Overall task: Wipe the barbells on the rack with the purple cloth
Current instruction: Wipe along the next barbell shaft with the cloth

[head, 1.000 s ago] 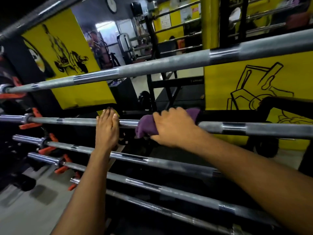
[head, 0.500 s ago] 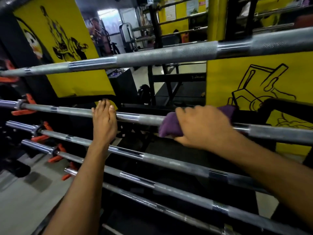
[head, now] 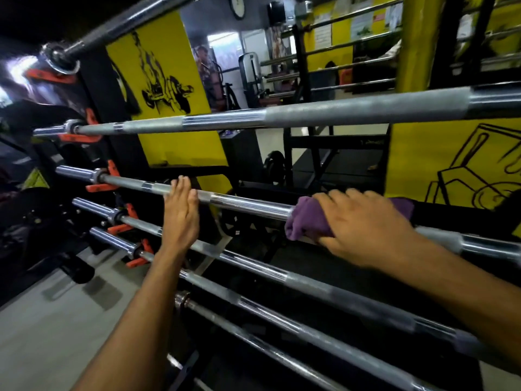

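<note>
Both hands stay on the same barbell [head: 248, 203]: my right hand [head: 363, 227] has slid the gripped purple cloth [head: 306, 224] farther right, while my left hand [head: 180, 213] rests flat, fingers straight.

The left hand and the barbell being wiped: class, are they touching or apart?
Touching. The head view shows the left hand with its fingers resting over the barbell, no gap showing.

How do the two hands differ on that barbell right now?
The right hand curls over the purple cloth, pressing it around the barbell; the left hand lies bare on it with straight fingers. The right hand sits further toward the right end. Both rest on the same bar.
</note>
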